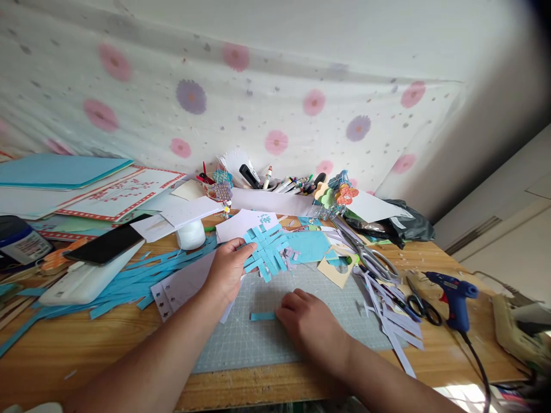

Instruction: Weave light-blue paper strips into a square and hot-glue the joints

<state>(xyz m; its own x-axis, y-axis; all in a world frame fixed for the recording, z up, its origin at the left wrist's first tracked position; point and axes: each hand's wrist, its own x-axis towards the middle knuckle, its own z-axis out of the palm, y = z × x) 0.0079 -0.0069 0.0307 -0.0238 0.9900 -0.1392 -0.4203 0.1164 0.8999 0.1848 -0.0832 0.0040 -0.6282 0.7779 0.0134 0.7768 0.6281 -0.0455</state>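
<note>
Between the thumb and fingers of my left hand [230, 267] is a woven lattice of blue paper strips [267, 251], raised over the back part of the grey cutting mat [241, 350]. Loose strip ends stick out around its edges. My right hand [301, 318] rests low over the mat with its fingers curled together at one end of a short blue paper strip [262, 316]. That strip lies flat, pointing left from the fingertips. Its right end is hidden under the hand.
Blue strips [124, 281] spread at left beside a phone [107, 240] and a white jar [191, 234]. To the right lie large scissors [374, 261], black-handled scissors [424, 307], white paper offcuts [394, 332] and a blue glue gun [454, 295] with its cord. Pens [297, 184] stand behind.
</note>
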